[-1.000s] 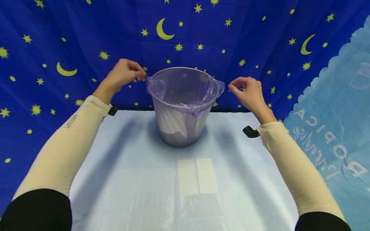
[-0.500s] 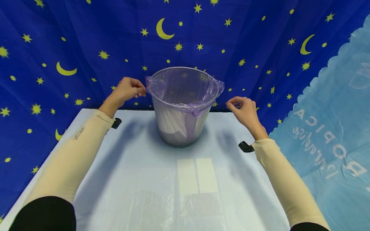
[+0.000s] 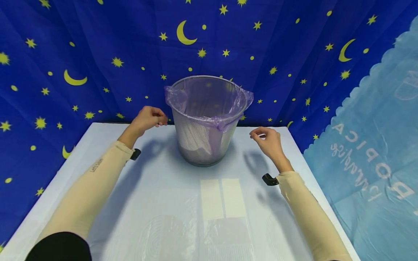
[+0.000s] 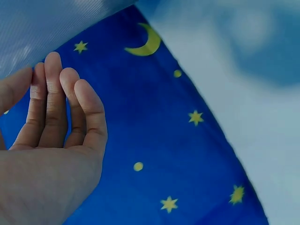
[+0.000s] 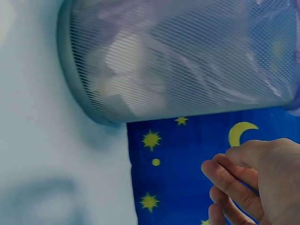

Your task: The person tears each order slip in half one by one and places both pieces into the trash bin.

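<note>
A silver mesh wastebasket point(image 3: 189, 134) stands upright near the back of the table. A thin purple bin bag point(image 3: 225, 122) lines it, its edge folded out over the rim and bunched at the front. Beside the basket's left wall hovers my left hand point(image 3: 146, 120), fingers loosely bent and holding nothing. On the other side my right hand point(image 3: 269, 143) is likewise bare, apart from the basket, thumb near the fingertips. The right wrist view shows pale, crumpled-looking contents point(image 5: 124, 70) through the mesh; what they are is unclear.
The white table point(image 3: 156, 203) has a glossy cover with two pale rectangular patches point(image 3: 233, 199) in front of the basket. Behind hangs a blue curtain point(image 3: 130, 36) with stars and moons. A light-blue printed cloth point(image 3: 375, 145) hangs at the right.
Both hands have come down from beside the rim to lower along the basket's sides, the right hand also shifting slightly inward. Basket and bag look the same.
</note>
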Action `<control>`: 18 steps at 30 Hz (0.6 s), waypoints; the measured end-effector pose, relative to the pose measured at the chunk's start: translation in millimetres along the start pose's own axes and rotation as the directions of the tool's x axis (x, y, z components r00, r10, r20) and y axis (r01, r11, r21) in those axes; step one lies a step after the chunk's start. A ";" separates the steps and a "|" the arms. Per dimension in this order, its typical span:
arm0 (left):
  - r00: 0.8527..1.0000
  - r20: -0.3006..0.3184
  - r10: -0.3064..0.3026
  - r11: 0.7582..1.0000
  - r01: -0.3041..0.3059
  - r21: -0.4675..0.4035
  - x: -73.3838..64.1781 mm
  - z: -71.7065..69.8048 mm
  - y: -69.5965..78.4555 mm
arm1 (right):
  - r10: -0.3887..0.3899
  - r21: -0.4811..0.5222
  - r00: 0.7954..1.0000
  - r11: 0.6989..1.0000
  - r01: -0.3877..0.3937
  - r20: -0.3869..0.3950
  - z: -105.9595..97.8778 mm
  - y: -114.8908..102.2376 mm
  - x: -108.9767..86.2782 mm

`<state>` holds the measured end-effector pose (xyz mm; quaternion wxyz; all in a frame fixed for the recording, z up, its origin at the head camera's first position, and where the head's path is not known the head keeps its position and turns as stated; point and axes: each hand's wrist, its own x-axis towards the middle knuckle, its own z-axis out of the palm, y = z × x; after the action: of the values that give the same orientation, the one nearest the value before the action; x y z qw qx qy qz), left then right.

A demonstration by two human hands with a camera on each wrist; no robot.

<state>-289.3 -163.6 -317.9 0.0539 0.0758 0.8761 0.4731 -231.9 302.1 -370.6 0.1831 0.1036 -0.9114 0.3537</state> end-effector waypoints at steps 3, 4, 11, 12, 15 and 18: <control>1.000 0.017 -0.005 1.000 0.005 -0.004 -0.7 7.9 -10.7 | 0.021 0.020 1.000 1.000 -0.020 -0.013 7.4 6.2 -8.4; 1.000 0.023 -0.006 1.000 0.007 -0.005 -1.1 10.0 -14.6 | 0.030 0.025 0.999 0.999 -0.030 -0.020 10.5 8.4 -11.2; 0.998 0.057 -0.017 0.997 0.021 -0.075 -4.2 27.5 -41.3 | 0.112 0.051 0.993 0.993 -0.110 -0.037 29.0 23.3 -32.6; 0.998 0.057 -0.014 0.995 0.019 -0.094 -5.0 30.6 -44.5 | 0.122 0.059 0.992 0.991 -0.120 -0.038 31.7 25.1 -35.7; 0.999 0.053 -0.007 0.991 0.014 -0.133 -8.2 39.9 -53.9 | 0.157 0.087 0.987 0.984 -0.154 -0.024 40.6 28.6 -44.7; 0.999 0.052 -0.013 0.990 0.020 -0.142 -11.2 47.8 -62.4 | 0.190 0.121 0.982 0.975 -0.187 -0.007 49.3 30.1 -52.3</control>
<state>-275.5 -160.2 -396.0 0.0855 0.0766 0.8391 0.5318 -206.7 293.5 -443.9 0.1508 0.0242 -0.8925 0.4244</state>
